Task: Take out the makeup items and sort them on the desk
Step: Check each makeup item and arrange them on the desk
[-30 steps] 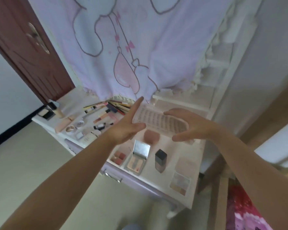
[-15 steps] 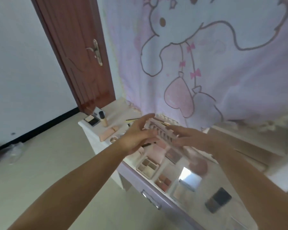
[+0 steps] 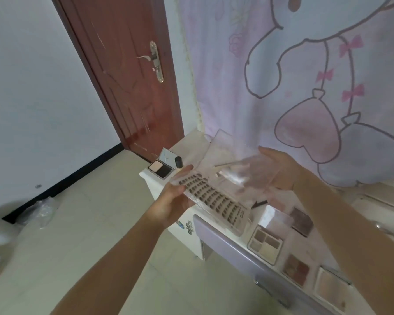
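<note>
Head view: I see the left hand (image 3: 168,201) gripping the near-left end of a clear lash tray (image 3: 214,198), thumb over its edge, fingers beneath. I see the right hand (image 3: 280,169) with fingers extended, flat against the tray's raised transparent lid (image 3: 248,169) — not curled round it. Tray sits in the air just above the white desk (image 3: 152,178). On the desk: an open compact (image 3: 160,168) far left, a four-pan palette (image 3: 265,243) near the front edge.

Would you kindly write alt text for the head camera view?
Two bare hands hold a clear plastic case of false eyelash rows above a white desk: the left hand grips its near end, the right hand supports its raised clear lid. Open eyeshadow palettes lie on the desk.
</note>
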The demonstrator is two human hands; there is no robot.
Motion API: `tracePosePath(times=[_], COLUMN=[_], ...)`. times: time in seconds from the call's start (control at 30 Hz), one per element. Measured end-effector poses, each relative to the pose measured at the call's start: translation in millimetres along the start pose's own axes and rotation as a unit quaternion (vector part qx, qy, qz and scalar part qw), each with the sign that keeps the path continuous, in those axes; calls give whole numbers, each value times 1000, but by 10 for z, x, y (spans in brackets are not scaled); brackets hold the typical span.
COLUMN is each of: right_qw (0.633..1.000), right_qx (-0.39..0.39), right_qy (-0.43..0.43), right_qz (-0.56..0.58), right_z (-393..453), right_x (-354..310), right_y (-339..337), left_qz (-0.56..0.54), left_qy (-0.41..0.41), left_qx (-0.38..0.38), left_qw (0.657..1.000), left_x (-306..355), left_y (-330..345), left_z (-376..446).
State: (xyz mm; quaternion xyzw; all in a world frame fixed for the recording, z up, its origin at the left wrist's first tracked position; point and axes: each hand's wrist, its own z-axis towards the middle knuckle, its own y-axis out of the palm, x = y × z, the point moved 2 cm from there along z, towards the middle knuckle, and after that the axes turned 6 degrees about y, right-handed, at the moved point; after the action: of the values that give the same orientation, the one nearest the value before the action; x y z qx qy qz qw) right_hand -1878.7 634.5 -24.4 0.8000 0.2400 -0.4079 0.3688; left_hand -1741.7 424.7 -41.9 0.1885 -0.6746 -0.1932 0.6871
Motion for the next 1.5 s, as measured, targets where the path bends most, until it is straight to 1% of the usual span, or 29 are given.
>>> tracePosePath(times=[0.07, 0.13, 0.2, 0.3, 0.37, 0.47, 0.53, 0.67, 0.73, 0.8, 0.9, 0.97, 1.03, 1.07, 1.17, 1.27, 1.3, 1.4, 1.5], right_qw=[995, 979, 970, 965, 963, 961, 957, 947, 940, 932, 920, 915, 903, 898, 884, 874, 871, 853, 819], right_qx=[71, 149, 193, 243, 258, 266, 283, 315, 334, 357, 386, 398, 424, 435, 462, 482, 487, 518, 547], right_qy=[-55, -92, -95, -68, -49, -40, -43, -46, -51, -63, -72, -67, -59, -54, -34, 7, 22, 60, 122], right_qz=[42, 103, 114, 71, 51, 57, 50, 37, 33, 28, 8, -5, 26, 40, 71, 66, 60, 18, -125], right_z=[206, 433, 675, 1088, 1318, 1638, 1858, 2281, 2491, 2692, 2969, 3136, 3319, 3388, 3591, 3748, 3789, 3882, 3913], right_x=[21, 57, 78, 14, -139, -367, -490, -619, -645, -680, -687, -634, -539, -488, -355, -212, -148, 12, 74], right_y=[-54, -128, -164, -234, -266, -319, -372, -462, -491, -515, -561, -575, -632, -653, -741, -789, -794, -795, -833], left_qz=[-31, -45, -48, -28, -2, 75, 153, 222, 280, 317, 343, 336, 349, 364, 363, 397, 411, 427, 447], left_qy=[13, 24, 21, -1, -31, -64, -92, -153, -183, -196, -227, -253, -274, -280, -312, -351, -355, -354, -348], left_qx=[2, -4, -9, -8, 14, 17, 52, 120, 123, 106, 64, 40, 22, 14, -15, -20, -34, -62, -52], left_qw=[999, 999, 999, 1000, 999, 995, 983, 956, 934, 922, 909, 906, 896, 888, 878, 848, 839, 830, 822], left_x=[23, 62, 104, 161, 221, 324, 386, 390, 400, 416, 417, 368, 309, 289, 178, 73, 34, -20, -35], left_y=[-187, -322, -436, -668, -852, -1139, -1317, -1691, -1825, -1944, -2106, -2225, -2362, -2413, -2581, -2716, -2774, -2873, -2946], left_z=[146, 335, 559, 946, 1221, 1606, 1816, 2267, 2492, 2736, 3112, 3302, 3504, 3562, 3747, 3809, 3801, 3772, 3808])
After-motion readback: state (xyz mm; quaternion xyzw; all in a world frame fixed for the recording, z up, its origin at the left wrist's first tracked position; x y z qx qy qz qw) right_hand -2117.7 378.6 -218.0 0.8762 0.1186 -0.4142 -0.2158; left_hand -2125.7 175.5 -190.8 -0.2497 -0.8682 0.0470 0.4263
